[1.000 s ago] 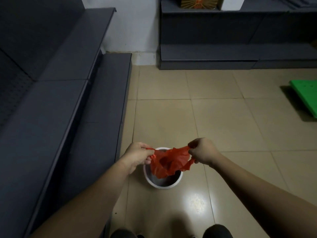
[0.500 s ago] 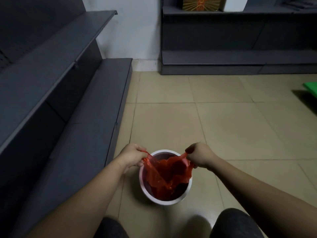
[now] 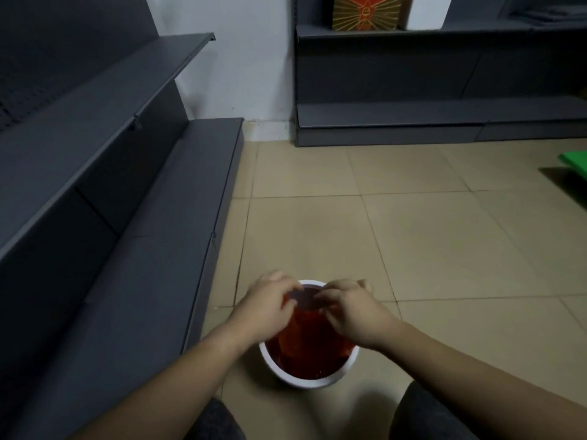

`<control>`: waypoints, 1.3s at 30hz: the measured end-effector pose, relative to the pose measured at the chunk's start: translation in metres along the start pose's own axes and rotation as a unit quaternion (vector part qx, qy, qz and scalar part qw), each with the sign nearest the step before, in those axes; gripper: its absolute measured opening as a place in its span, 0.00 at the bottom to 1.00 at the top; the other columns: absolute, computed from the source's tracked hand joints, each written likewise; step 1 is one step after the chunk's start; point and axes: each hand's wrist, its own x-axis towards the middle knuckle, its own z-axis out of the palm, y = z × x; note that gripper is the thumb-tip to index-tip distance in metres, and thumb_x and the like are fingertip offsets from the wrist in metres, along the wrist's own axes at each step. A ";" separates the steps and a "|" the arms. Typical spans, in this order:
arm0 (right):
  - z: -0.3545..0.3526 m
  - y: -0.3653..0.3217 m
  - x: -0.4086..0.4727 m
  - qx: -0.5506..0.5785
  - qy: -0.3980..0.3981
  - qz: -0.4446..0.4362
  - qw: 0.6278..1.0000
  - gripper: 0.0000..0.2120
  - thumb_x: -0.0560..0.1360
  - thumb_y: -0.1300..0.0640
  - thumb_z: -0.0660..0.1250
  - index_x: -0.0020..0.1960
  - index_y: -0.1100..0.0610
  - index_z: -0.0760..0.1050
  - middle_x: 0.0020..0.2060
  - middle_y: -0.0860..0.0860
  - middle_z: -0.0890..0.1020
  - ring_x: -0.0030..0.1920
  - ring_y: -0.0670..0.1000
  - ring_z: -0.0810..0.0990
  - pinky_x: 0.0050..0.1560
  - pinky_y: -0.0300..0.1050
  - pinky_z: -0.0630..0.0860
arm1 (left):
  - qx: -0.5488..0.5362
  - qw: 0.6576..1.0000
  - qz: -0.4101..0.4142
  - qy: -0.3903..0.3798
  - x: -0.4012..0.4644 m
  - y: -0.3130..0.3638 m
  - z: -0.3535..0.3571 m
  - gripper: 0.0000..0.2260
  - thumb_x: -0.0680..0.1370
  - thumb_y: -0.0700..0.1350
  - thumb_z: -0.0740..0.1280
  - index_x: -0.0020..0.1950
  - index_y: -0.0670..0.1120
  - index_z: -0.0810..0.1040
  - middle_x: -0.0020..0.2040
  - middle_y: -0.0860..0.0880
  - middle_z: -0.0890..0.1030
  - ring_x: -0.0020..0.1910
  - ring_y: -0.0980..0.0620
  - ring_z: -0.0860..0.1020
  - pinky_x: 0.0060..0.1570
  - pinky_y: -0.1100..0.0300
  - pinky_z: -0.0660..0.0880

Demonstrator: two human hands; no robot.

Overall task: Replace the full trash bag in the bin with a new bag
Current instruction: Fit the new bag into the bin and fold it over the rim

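hands (image 3: 313,308) spread red bag (image 3: 309,347) inside bin (image 3: 287,374).

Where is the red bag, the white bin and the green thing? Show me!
red bag (image 3: 309,344), head view, on the crumpled plastic inside the bin.
white bin (image 3: 313,381), head view, on its near rim.
green thing (image 3: 576,160), head view, on its flat top at the right edge.

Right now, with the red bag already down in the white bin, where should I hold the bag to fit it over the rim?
Probably by the red bag's loose top edge, from above, at opposite sides of the white bin. The film sags inside the round opening, with its far edge bunched between the left hand and the right hand, so that edge could be spread outward over the rim.
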 end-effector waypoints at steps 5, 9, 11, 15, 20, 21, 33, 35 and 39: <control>0.037 -0.011 -0.026 -0.099 -0.104 -0.070 0.987 0.13 0.72 0.51 0.62 0.53 0.51 0.80 0.50 0.50 0.82 0.56 0.56 0.75 0.62 0.55 0.62 | 0.237 0.950 0.122 -0.165 -0.012 0.011 0.036 0.13 0.75 0.48 0.62 0.59 0.51 0.77 0.59 0.52 0.78 0.62 0.49 0.72 0.69 0.48 0.61; 0.055 -0.001 -0.028 -0.150 -0.144 -0.007 0.978 0.18 0.73 0.52 0.63 0.62 0.53 0.75 0.57 0.52 0.80 0.62 0.58 0.71 0.72 0.60 0.54 | 0.320 0.925 0.062 -0.194 -0.014 0.000 0.054 0.13 0.77 0.48 0.62 0.61 0.48 0.75 0.58 0.48 0.78 0.61 0.45 0.71 0.66 0.40 0.56; 0.058 0.006 -0.025 -0.168 -0.141 0.010 0.976 0.19 0.74 0.53 0.62 0.64 0.53 0.74 0.57 0.53 0.79 0.65 0.60 0.69 0.73 0.63 0.49 | 0.338 0.921 0.048 -0.187 -0.013 -0.010 0.056 0.13 0.77 0.49 0.64 0.59 0.48 0.76 0.57 0.48 0.79 0.61 0.44 0.71 0.63 0.42 0.57; 0.054 0.023 -0.024 -0.200 -0.158 0.026 0.967 0.15 0.77 0.56 0.60 0.61 0.53 0.78 0.55 0.54 0.80 0.67 0.60 0.66 0.73 0.68 0.44 | 0.324 0.932 0.030 -0.160 -0.016 -0.032 0.053 0.09 0.78 0.48 0.63 0.54 0.51 0.80 0.55 0.50 0.79 0.61 0.46 0.71 0.57 0.45 0.58; 0.046 0.052 -0.029 -0.203 -0.180 0.036 0.962 0.18 0.79 0.50 0.62 0.67 0.51 0.74 0.60 0.53 0.80 0.67 0.58 0.68 0.73 0.69 0.44 | 0.248 0.960 0.015 -0.128 -0.026 -0.058 0.035 0.08 0.77 0.51 0.63 0.50 0.54 0.81 0.53 0.55 0.79 0.57 0.50 0.72 0.51 0.48 0.57; 0.046 0.057 -0.030 -0.198 -0.180 0.041 0.963 0.24 0.78 0.49 0.63 0.73 0.50 0.67 0.63 0.52 0.78 0.68 0.58 0.67 0.73 0.69 0.45 | 0.237 0.963 0.016 -0.126 -0.027 -0.063 0.032 0.08 0.77 0.51 0.63 0.49 0.54 0.81 0.52 0.56 0.79 0.56 0.51 0.72 0.52 0.48 0.58; 0.037 0.088 -0.027 -0.227 -0.129 0.010 0.965 0.11 0.78 0.53 0.62 0.54 0.46 0.82 0.49 0.46 0.80 0.55 0.53 0.73 0.52 0.52 0.53 | 0.211 0.969 0.047 -0.116 -0.042 -0.084 0.016 0.07 0.78 0.53 0.64 0.50 0.57 0.82 0.50 0.60 0.79 0.56 0.57 0.71 0.49 0.52 0.59; 0.034 0.098 -0.029 -0.208 -0.123 0.007 0.970 0.11 0.77 0.54 0.62 0.54 0.45 0.81 0.46 0.44 0.76 0.54 0.52 0.73 0.50 0.51 0.53 | 0.214 0.968 0.049 -0.125 -0.043 -0.089 0.013 0.08 0.79 0.53 0.64 0.53 0.58 0.82 0.50 0.61 0.79 0.56 0.58 0.70 0.48 0.54 0.55; 0.030 0.109 -0.037 -0.172 -0.105 -0.005 0.979 0.10 0.76 0.51 0.62 0.52 0.43 0.81 0.43 0.42 0.69 0.52 0.49 0.73 0.45 0.48 0.49 | 0.222 0.965 0.049 -0.131 -0.044 -0.095 0.010 0.09 0.79 0.53 0.64 0.53 0.59 0.83 0.50 0.61 0.78 0.56 0.58 0.69 0.48 0.54 0.54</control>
